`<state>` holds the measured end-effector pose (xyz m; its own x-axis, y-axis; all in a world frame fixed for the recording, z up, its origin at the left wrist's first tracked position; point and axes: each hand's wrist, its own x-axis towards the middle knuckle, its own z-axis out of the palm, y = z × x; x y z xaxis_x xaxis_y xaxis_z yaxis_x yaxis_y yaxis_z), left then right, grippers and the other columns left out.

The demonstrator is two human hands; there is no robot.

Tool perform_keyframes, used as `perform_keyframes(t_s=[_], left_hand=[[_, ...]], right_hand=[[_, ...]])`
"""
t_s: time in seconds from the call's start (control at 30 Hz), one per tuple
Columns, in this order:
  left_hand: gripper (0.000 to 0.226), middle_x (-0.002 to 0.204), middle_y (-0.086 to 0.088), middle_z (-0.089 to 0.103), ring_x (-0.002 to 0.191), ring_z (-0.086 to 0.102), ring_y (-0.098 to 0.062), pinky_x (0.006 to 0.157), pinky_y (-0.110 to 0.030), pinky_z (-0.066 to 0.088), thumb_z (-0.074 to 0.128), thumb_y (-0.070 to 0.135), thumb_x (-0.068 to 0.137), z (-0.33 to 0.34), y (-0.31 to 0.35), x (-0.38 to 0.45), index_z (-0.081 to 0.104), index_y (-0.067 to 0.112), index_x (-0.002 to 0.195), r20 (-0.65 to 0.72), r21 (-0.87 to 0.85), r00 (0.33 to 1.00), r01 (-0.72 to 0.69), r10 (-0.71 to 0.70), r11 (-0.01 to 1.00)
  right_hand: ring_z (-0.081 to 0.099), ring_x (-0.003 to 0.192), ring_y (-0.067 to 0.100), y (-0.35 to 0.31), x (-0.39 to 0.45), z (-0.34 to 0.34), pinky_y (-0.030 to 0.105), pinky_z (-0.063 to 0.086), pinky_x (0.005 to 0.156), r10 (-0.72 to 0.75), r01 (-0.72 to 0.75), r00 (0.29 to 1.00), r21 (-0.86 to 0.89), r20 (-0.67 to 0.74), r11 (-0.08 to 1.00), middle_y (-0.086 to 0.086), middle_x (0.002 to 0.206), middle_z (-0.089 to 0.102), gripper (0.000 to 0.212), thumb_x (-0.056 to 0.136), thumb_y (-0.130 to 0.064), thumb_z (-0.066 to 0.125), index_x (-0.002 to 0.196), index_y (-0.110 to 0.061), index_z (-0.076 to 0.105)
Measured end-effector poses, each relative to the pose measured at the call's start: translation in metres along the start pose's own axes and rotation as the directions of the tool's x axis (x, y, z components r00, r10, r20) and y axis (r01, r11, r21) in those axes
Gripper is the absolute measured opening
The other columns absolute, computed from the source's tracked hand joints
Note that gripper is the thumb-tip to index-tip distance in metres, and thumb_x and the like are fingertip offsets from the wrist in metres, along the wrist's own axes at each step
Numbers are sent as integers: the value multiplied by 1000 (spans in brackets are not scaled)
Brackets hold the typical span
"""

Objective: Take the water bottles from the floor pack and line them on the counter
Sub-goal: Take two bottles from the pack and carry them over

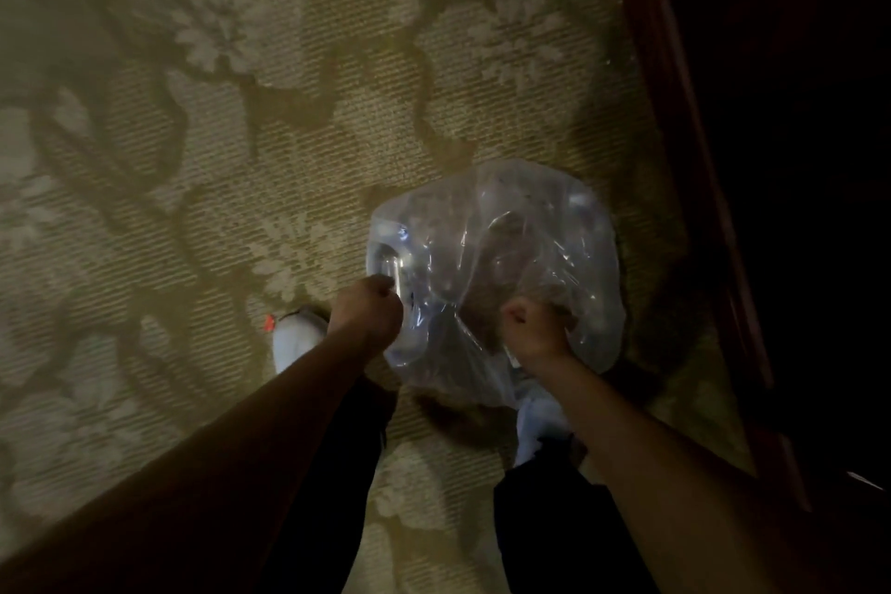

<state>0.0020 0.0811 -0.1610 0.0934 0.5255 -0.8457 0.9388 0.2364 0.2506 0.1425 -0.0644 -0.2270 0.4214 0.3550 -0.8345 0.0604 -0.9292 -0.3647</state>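
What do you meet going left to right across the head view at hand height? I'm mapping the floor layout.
Floral carpet → white sock → left hand → right hand → clear plastic pack wrap → dark wooden edge.

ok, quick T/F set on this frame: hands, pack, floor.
1. Both hands grip the plastic wrap of the pack. True.
2. The pack sits on a counter. False: it is over the patterned carpet.
3. The left hand hangs idle. False: its fingers curl on the wrap.
4. The right hand pinches the wrap's near side. True.
5. The wrap is opaque. False: it is clear.
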Motion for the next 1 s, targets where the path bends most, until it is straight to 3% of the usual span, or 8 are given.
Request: perform_keyframes(t_s=[0.13, 0.23, 0.37, 0.47, 0.6, 0.77, 0.93, 1.0], left_hand=[[51, 135, -20, 62, 121, 61, -40, 103, -48, 50, 43, 17, 91, 14, -9, 36, 56, 13, 140, 32, -49, 997, 71, -70, 996], [41, 130, -24, 63, 119, 62, -43, 100, -53, 53, 44, 13, 95, 28, -23, 55, 58, 6, 133, 68, -204, 989, 142, -131, 969], [24, 95, -20, 70, 89, 70, -38, 81, -46, 58, 45, 17, 96, 32, -27, 57, 63, 20, 82, 36, -345, 983, 184, -183, 921], [35, 88, -14, 62, 62, 57, -25, 48, -25, 44, 39, -1, 98, 29, -23, 64, 61, 20, 80, 141, -463, 972, 232, -187, 856], [35, 83, -20, 57, 58, 47, -21, 41, -17, 33, 38, -5, 91, 28, -13, 70, 67, 11, 82, 199, -464, 975, 183, -100, 867], [31, 90, -11, 72, 87, 68, -38, 68, -37, 51, 42, 17, 78, 30, -11, 74, 72, 23, 73, -2, -454, 995, 85, -97, 887], [30, 105, -12, 72, 77, 68, -26, 42, -25, 51, 44, 14, 97, 30, -5, 58, 71, 16, 109, -159, -425, 984, 9, -84, 905], [27, 98, -11, 74, 79, 69, -27, 65, -37, 59, 47, 20, 96, 29, -4, 47, 71, 19, 107, -268, -353, 963, -64, -35, 934]], right_hand=[[62, 104, 27, 11, 22, 5, 34, 49, 90, -34, 38, 998, -70, 60, 997, 14, 113, 67, 24, 92, -4, 57, 115, -3, 66], [59, 80, 21, 1, 39, 13, 30, 51, 76, -48, 47, 994, 10, 97, 999, 18, 102, 68, 25, 90, -4, 62, 115, -2, 64], [56, 68, 11, -25, 52, 26, 17, 41, 55, -55, 44, 983, 64, 177, 997, 6, 85, 64, 16, 91, -10, 66, 107, -9, 66], [66, 92, 24, -37, 57, 39, 29, 52, 78, -136, 147, 955, -22, 265, 989, 10, 100, 70, 28, 91, -16, 68, 115, -3, 67], [63, 113, 32, -25, 64, 55, 36, 52, 94, -85, 132, 975, -221, 207, 966, 16, 118, 67, 41, 87, -19, 73, 123, -3, 62], [57, 123, 34, -24, 63, 65, 43, 48, 101, 54, -15, 995, -402, 86, 916, 16, 133, 59, 56, 92, -30, 67, 139, -9, 47], [58, 119, 32, -27, 50, 62, 40, 51, 96, 72, -69, 997, -392, -5, 917, 12, 127, 61, 42, 92, -33, 65, 125, -9, 58], [61, 108, 29, -21, 38, 52, 41, 54, 89, 61, -72, 997, -244, -53, 967, 10, 117, 64, 44, 83, -45, 69, 113, -13, 63]])
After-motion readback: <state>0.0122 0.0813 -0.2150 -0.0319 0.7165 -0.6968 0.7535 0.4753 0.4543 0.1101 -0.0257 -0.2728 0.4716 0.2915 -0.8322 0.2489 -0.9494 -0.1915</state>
